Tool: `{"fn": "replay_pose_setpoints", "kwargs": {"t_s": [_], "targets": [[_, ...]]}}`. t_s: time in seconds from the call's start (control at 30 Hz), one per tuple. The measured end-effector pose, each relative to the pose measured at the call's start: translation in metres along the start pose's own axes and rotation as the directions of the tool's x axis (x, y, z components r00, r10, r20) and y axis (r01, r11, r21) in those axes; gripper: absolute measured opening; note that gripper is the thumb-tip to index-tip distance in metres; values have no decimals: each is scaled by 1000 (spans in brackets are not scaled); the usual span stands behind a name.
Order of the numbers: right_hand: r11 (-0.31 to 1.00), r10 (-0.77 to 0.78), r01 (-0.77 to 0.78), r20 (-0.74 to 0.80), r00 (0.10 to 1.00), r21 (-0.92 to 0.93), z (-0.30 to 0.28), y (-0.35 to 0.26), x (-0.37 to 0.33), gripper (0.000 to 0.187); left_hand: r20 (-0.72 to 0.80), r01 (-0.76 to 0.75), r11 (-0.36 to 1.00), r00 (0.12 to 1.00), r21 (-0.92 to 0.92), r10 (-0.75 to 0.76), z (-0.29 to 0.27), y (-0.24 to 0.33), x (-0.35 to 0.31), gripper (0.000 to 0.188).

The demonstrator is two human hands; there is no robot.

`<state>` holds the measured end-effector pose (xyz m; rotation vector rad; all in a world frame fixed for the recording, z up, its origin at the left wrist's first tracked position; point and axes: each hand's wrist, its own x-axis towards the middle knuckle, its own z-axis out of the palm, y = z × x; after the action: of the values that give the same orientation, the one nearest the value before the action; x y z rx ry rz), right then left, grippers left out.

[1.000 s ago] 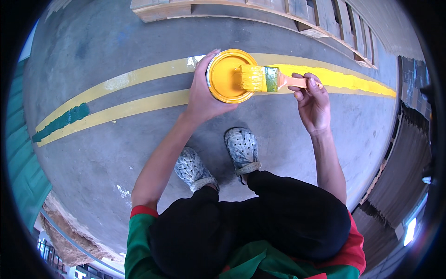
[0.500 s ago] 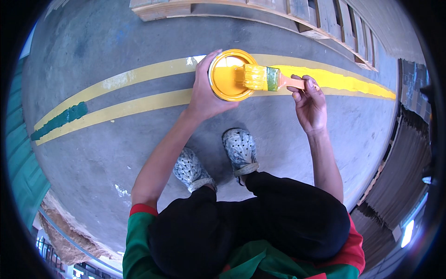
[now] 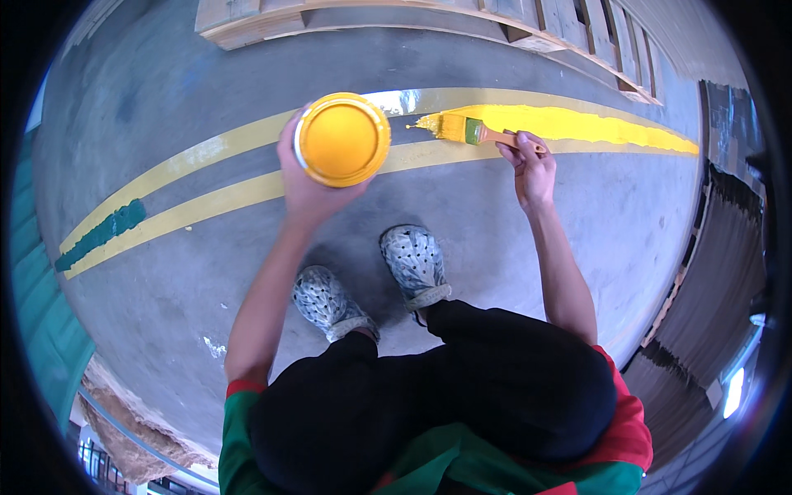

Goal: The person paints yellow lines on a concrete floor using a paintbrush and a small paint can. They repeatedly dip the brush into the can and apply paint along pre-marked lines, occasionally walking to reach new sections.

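Note:
My left hand [image 3: 309, 186] is wrapped round an open paint can [image 3: 342, 140] of yellow paint, held up above the floor. In my right hand [image 3: 532, 169] is the wooden handle of a paintbrush [image 3: 487, 134], whose bristles are coated in yellow. The bristles rest at the left end of a fresh yellow paint stripe [image 3: 569, 124], which lies between two strips of pale masking tape [image 3: 214, 194]. A few yellow drops show just left of the bristles. Grey floor is bare between the tapes further left.
A wooden pallet [image 3: 371, 18] lies along the far side. A green painted patch [image 3: 103, 235] covers the left end of the taped band. My patterned clogs [image 3: 412, 260] stand just this side of the tape. Stacked brown sheets [image 3: 718, 264] rise at the right, green sheeting [image 3: 41, 280] at the left.
The brush has gone from over the can's mouth down to the floor at the stripe's left end. My left hand has carried the can left, away from the brush.

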<state>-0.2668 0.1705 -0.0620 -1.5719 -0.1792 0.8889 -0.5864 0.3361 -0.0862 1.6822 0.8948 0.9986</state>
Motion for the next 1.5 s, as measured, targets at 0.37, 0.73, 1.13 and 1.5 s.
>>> {"fn": "replay_pose_setpoints", "kwargs": {"t_s": [0.37,0.73,1.13,1.5], "targets": [[125,-615,562,381,691,-818,46,2,-20,12,-116,141,942,987,303,-110,-91,70,-70,131],[680,-277,419,318,907,-602,116,33,-47,19,-259,203,918,959,340,-116,-122,92,-96,128],[43,-556,630,505,660,-776,52,17,-25,25,-299,150,924,953,350,-42,-122,94,-89,123],[653,-533,683,442,721,-328,194,64,-72,17,-367,149,916,930,374,-1,-121,105,-88,121]]}}
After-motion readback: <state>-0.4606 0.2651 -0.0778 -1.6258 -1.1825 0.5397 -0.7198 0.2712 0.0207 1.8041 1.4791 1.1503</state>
